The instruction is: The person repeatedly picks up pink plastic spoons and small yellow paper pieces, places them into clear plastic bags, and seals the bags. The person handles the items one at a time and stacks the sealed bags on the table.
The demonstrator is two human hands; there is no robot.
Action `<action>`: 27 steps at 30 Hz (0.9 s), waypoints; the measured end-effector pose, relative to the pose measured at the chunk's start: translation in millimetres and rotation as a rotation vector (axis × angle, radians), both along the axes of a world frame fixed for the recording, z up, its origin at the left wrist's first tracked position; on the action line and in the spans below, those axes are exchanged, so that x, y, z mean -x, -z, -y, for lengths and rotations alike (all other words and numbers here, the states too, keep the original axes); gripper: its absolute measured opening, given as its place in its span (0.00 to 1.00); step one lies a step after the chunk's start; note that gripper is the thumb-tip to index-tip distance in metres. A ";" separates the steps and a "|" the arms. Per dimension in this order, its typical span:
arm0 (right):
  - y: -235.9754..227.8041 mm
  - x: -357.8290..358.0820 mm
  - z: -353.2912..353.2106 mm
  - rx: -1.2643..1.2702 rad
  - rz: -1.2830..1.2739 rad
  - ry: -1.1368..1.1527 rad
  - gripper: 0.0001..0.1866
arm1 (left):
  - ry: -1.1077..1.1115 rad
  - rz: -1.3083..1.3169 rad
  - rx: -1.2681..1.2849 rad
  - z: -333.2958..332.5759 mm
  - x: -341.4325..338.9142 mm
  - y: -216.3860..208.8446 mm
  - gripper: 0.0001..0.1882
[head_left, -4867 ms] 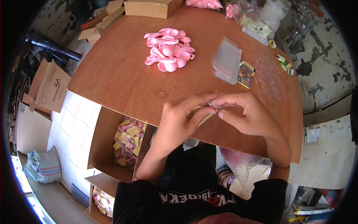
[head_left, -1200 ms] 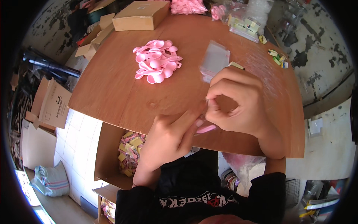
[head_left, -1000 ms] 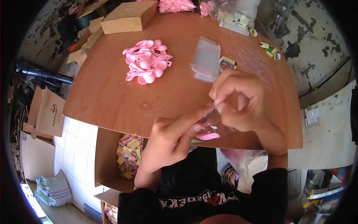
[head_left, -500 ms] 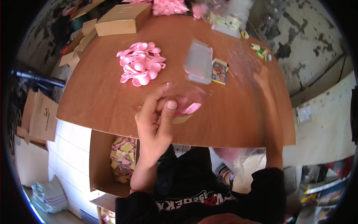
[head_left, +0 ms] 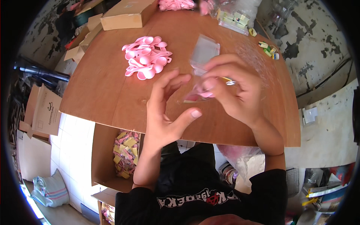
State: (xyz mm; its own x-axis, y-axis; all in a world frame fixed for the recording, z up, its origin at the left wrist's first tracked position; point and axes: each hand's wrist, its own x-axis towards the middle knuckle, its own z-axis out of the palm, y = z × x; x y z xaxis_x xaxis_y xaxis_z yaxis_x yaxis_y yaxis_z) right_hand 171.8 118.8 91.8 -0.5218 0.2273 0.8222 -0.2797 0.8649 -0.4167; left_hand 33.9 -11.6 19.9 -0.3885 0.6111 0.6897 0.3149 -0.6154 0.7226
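Note:
My right hand (head_left: pixel 238 90) pinches a small clear plastic bag (head_left: pixel 192 98) over the middle of the table. Inside the bag shows part of a pink spoon (head_left: pixel 206 94). Just left of it my left hand (head_left: pixel 167 108) is empty, thumb and fingers spread apart, the fingertips close to the bag. Beyond my hands lies a stack of flat clear bags (head_left: pixel 205 50). Part of a small yellow-edged card stack is covered by my right hand. A pile of pink spoons (head_left: pixel 147 57) rests on the table at the far left.
The brown wooden table (head_left: pixel 97 86) has a curved outline. A closed cardboard box (head_left: pixel 127 15) stands at its far left, near more pink pieces (head_left: pixel 176 4). Yellow-green scraps (head_left: pixel 268 50) lie at far right. Below the front edge, an open carton (head_left: pixel 103 161) holds packed pink-and-yellow bags (head_left: pixel 125 152).
My right hand has come from the far right to the middle and taken hold of the bag. My left hand has let go of it and opened. The view has shifted slightly.

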 end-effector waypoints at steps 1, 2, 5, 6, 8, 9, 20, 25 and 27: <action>0.1 1.2 0.2 0.073 0.096 -0.047 0.05 | -0.012 -0.060 0.020 -3.4 2.5 -1.3 0.37; 1.2 4.4 1.8 0.147 0.190 -0.096 0.05 | -0.021 -0.063 0.019 -1.9 2.9 -1.7 0.37; 7.4 5.8 2.2 0.139 0.148 -0.111 0.08 | 0.075 -0.073 0.309 5.9 4.9 -4.7 0.28; 9.3 6.3 5.6 0.136 0.150 -0.120 0.08 | 0.066 -0.071 0.306 7.6 4.6 -2.2 0.28; 13.6 5.0 14.4 0.604 0.260 -0.190 0.13 | 0.129 0.094 0.326 6.6 2.6 6.4 0.26; 17.7 4.4 15.4 0.598 0.265 -0.195 0.13 | 0.124 0.097 0.320 6.8 2.5 8.6 0.26; 58.1 -9.4 4.3 0.726 0.374 -0.117 0.11 | 0.224 0.241 0.333 4.2 4.1 19.8 0.25; 63.9 -8.5 1.0 0.796 0.455 -0.144 0.12 | 0.277 0.364 0.278 3.1 18.7 23.7 0.14; 65.2 -7.7 -0.4 0.829 0.484 -0.147 0.12 | 0.246 0.401 0.277 -0.1 18.9 29.7 0.13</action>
